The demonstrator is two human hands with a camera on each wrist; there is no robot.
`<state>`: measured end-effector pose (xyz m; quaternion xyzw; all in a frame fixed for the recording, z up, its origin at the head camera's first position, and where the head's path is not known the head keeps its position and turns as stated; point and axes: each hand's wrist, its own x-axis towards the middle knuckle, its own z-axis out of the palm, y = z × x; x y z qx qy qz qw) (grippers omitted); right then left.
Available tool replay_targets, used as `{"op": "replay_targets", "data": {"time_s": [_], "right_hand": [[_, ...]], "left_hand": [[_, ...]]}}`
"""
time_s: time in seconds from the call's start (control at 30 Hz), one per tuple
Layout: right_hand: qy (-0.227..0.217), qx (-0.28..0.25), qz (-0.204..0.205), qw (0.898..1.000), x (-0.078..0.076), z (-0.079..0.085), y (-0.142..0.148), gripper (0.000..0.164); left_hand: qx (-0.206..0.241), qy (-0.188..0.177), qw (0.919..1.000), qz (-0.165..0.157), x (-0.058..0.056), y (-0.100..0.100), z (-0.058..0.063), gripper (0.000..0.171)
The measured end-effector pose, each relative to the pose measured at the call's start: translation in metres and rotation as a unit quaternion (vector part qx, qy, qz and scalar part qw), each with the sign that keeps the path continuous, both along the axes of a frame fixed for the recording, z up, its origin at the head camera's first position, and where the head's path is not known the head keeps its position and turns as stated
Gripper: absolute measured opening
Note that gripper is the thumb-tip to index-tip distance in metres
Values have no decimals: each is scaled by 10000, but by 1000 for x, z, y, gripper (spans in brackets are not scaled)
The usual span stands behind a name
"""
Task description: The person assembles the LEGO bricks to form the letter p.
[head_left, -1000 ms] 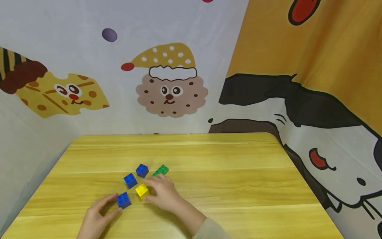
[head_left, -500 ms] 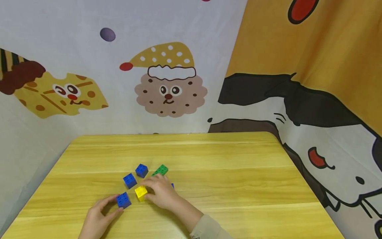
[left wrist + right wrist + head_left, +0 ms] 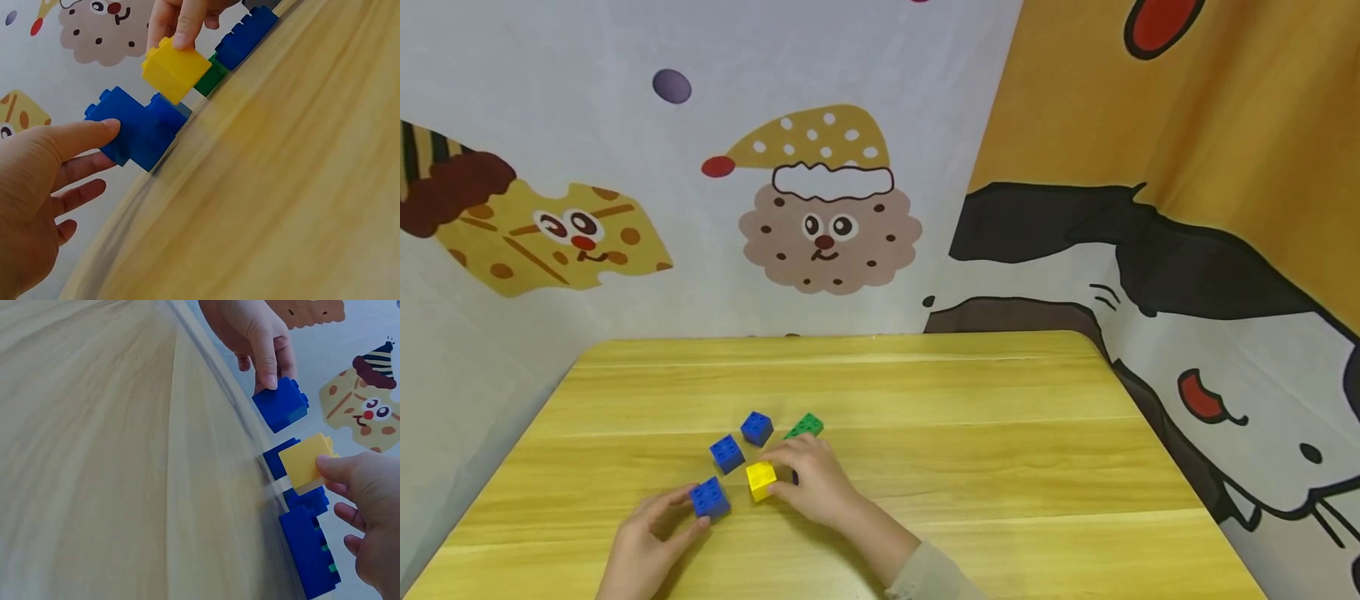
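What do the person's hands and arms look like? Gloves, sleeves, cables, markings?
Both the left hand and the right hand are ungloved; no rings, cables or markings visible. On the right arm, a plain beige sleeve ends short of the wrist. The head view cuts off the left arm, so its sleeve can't be seen.

Table (image 3: 1000, 433): yellow wood-grained top, rounded far corners.
Nearer blue brick (image 3: 727, 453): left of the middle, studs up.
Farther blue brick (image 3: 757, 428): just beyond it, slightly right.
Green brick (image 3: 806, 425): right of both (near end hidden).
Long blue brick (image 3: 306, 553): near side of the green one.
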<state>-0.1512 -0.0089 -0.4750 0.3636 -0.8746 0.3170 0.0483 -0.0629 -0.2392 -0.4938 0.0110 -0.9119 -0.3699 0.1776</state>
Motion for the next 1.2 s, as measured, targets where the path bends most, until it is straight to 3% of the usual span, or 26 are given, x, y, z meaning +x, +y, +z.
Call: {"op": "replay_targets", "data": {"time_s": [0.13, 0.33, 0.53, 0.67, 0.8, 1.0, 1.2], "right_hand": [[-23, -212, 17, 9998, 2, 4, 8, 39], [85, -567, 106, 9983, 4, 11, 21, 38], [90, -908, 78, 9958, 7, 17, 37, 40], [-20, -1101, 33, 9939, 9, 20, 49, 41], [-73, -1259, -18, 9920, 12, 23, 61, 41], [93, -1500, -110, 9886, 14, 20, 80, 45], [-147, -1604, -340, 9864, 18, 19, 96, 46]], "left_hand": [[61, 209, 9998, -16, 2, 2, 5, 44], [124, 219, 9997, 31, 4, 9, 16, 46], [498, 246, 9984, -55, 6, 20, 27, 46], [497, 592, 9969, -175, 5, 28, 32, 47], [479, 913, 9935, -474, 1, 37, 35, 50], [405, 1037, 9899, -874, -3, 48, 40, 52], [472, 1115, 9851, -1219, -7, 58, 44, 52]]}}
